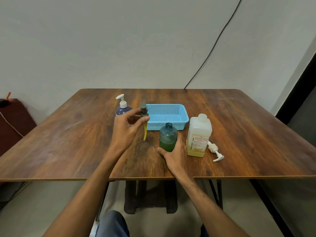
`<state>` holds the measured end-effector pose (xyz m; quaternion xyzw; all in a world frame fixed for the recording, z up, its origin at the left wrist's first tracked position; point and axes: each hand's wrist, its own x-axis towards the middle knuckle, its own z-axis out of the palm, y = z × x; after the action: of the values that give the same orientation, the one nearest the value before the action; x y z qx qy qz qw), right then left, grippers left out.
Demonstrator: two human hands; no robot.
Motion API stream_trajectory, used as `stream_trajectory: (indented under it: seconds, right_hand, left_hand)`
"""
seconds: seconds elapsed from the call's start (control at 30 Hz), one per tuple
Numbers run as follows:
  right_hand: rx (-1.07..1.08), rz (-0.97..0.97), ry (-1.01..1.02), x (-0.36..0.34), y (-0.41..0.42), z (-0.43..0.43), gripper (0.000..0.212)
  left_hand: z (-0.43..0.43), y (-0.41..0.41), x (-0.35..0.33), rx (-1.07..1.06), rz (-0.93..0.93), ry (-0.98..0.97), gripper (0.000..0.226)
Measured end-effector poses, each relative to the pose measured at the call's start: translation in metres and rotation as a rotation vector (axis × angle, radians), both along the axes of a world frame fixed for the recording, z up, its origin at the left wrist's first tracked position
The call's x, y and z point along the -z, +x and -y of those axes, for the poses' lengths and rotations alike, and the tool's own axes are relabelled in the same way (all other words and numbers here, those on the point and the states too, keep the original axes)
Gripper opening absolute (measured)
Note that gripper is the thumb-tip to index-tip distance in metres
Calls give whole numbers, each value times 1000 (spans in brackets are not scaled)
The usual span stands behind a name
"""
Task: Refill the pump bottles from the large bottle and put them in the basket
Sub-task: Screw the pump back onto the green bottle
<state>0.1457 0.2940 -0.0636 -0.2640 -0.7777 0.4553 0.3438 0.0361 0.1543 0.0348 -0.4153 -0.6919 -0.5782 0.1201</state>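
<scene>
A small blue-green bottle [168,136] stands uncapped in the middle of the wooden table [68,139], part full of green liquid. My right hand [174,155] grips its base. My left hand [127,128] holds its grey pump head [144,111] in the air to the left of the bottle, the yellow-wet tube [145,133] hanging down. The large white bottle [199,136] stands open right of my right hand, with yellowish liquid low inside. Its white pump [215,151] lies on the table beside it. A dark blue pump bottle [121,108] stands behind my left hand. The blue basket [166,128] is empty.
A black cable [213,48] runs down the wall to the table's back edge. A dark red seat [13,120] is at the left, below table height. The table's front edge is close to my body.
</scene>
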Motion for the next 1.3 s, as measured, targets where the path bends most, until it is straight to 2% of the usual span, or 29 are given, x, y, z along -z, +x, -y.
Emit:
stream_trajectory:
  seconds: [0.13,0.47,0.73,1.0,1.3]
  right_hand:
    - [-10,-3,-1,-1,-1,1,89]
    - [-23,-7,-8,-2,1,2,88]
    - [-23,5,-7,3,-1,0,93]
    - [-22,16,-40,9,-4,-2,91]
    - [-21,-15,-13,8,-5,-3,90]
  left_hand:
    - [-17,10,-23,69,137,129,30]
    - [-50,22,-56,73,172,269,31]
    - [-62,24,-33,79,188,113,24]
    - [-69,23,10,42,290,-54,34]
    - [-66,27,18,32,260,-72,37]
